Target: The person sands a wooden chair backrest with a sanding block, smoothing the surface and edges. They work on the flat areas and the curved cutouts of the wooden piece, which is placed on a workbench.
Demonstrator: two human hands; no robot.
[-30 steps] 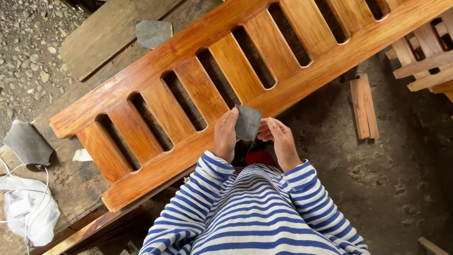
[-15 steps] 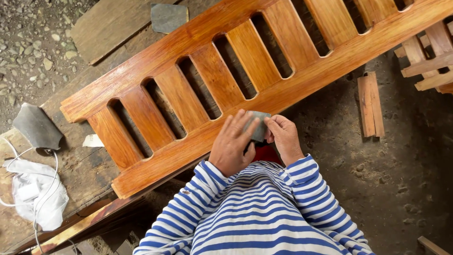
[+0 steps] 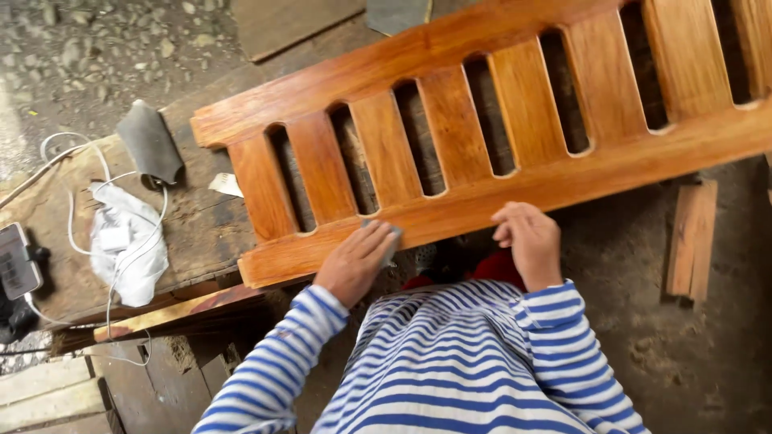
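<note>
1. A small grey sheet of sandpaper (image 3: 389,241) lies flat on the near rail of a slatted wooden panel (image 3: 498,120), close to the panel's left end.
2. The left hand (image 3: 354,264) is spread over that sheet, fingers extended and pressed down on it, so only its upper right corner peeks out past the fingertips.
3. The right hand (image 3: 527,239) rests on the same rail further along, fingers loosely curled over the near edge of the wood. It holds nothing that I can see.
4. Both arms wear blue and white striped sleeves (image 3: 555,337).
5. The panel is glossy orange-brown and lies at a slant on a worn wooden workbench (image 3: 201,233).
6. On the bench, left of the panel, sit another curled grey piece of sandpaper (image 3: 149,143), a white cloth (image 3: 129,241) tangled with a white cable, and a phone (image 3: 16,261) at the far left edge.
7. A further grey sheet (image 3: 396,12) shows at the top edge.
8. Short wooden offcuts (image 3: 691,241) lie on the dirt floor to the right.
</note>
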